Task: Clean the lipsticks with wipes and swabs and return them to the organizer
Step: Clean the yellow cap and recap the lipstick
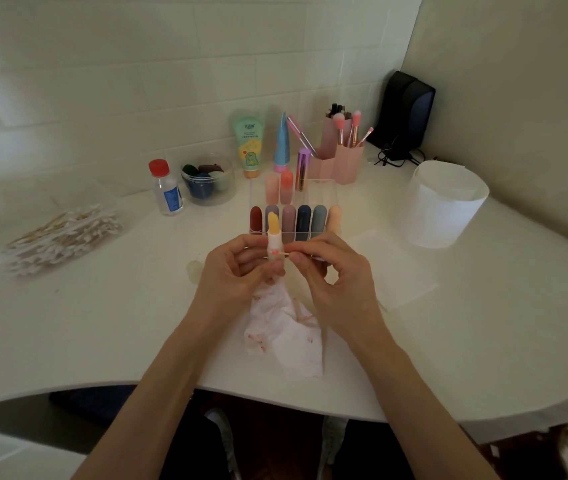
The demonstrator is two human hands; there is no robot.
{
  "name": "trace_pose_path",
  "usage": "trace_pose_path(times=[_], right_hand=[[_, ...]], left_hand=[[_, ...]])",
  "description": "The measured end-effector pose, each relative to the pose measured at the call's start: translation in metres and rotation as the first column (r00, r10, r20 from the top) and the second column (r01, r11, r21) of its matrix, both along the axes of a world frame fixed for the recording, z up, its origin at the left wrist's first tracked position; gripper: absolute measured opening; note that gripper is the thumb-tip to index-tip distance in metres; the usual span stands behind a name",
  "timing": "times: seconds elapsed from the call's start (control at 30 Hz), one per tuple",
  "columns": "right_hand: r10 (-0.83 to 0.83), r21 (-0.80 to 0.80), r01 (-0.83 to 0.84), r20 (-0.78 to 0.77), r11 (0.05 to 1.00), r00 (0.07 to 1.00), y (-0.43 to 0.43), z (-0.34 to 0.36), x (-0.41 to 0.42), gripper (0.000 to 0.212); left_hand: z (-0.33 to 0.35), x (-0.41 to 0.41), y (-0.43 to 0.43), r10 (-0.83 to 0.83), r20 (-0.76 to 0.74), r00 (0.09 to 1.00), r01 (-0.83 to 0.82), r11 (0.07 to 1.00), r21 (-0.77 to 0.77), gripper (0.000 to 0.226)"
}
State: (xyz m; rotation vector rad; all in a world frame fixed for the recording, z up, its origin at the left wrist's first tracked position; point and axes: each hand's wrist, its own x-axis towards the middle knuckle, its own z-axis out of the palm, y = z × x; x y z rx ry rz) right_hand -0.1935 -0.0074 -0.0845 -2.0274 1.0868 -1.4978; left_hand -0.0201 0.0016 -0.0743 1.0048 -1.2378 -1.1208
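Gripping the lipstick point(273, 239) low, before the organizer point(324, 192), left hand point(234, 268) is sparing its likely soft tip; right hand point(334, 268) is pinching the swab point(287, 253).

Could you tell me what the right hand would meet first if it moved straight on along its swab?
Most likely the yellow lipstick held in the left hand; the swab tip seems to touch its tube, though depth is unclear.

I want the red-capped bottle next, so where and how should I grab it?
Grip the bottle round its clear body, just below the cap, coming from the front: it stands upright, with the jar of sponges close on its right.
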Motion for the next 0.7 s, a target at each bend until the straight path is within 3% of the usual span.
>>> trace_pose_path(times=[0.7], right_hand=[[-0.026,-0.025,0.026,-0.001,0.999,1.000,0.0007,0.0009,-0.0011,0.014]], left_hand=[[-0.0043,0.0014,0.0014,-0.017,0.173,0.985,0.034,0.995,-0.094,0.027]])
